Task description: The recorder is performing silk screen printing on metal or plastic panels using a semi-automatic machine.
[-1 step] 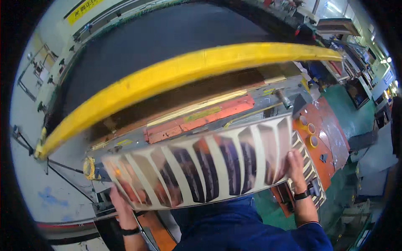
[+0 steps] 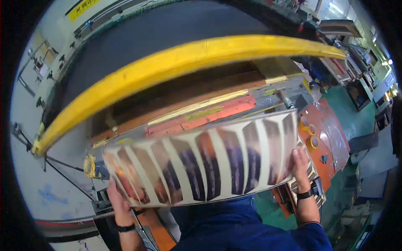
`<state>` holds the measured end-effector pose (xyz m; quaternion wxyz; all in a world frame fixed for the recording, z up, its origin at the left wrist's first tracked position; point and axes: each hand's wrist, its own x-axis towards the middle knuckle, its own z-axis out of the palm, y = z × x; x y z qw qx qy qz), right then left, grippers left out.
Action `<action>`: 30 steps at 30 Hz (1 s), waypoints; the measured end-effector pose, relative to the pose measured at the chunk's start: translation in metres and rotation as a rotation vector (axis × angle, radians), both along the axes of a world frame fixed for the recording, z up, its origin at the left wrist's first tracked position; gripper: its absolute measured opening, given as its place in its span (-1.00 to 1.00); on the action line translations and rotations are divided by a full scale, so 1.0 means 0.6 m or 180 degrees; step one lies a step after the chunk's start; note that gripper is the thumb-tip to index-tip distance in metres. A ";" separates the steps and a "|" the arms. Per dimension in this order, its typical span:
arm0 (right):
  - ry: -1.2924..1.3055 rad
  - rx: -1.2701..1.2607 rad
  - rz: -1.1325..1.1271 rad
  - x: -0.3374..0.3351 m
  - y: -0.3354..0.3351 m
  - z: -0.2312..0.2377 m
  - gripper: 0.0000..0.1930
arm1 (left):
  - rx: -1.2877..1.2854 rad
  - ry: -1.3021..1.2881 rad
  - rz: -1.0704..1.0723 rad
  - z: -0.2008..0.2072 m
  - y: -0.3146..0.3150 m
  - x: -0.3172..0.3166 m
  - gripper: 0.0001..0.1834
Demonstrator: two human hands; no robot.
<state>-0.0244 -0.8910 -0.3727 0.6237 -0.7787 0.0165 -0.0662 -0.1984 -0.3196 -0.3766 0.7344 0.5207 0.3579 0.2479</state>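
A large shiny metal sheet (image 2: 205,161) with pale ribs is held up between both hands, in front of the person's chest and just below the yellow bar (image 2: 180,67) of the machine. The left hand (image 2: 119,201) grips its lower left edge, fingers curled around it. The right hand (image 2: 300,165) lies against its right edge, fingers pressed to the sheet. Tape rolls (image 2: 312,136) sit on the orange surface (image 2: 331,129) just beyond the right hand.

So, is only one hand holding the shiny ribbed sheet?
No, the left hand grips the shiny ribbed sheet at its left end and the right hand at its right end.
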 end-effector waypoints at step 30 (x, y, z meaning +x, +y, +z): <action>-0.1000 -0.3855 -0.2651 0.219 -0.666 0.153 -0.57 | 0.1071 0.0889 -0.1766 0.102 0.387 0.503 -0.93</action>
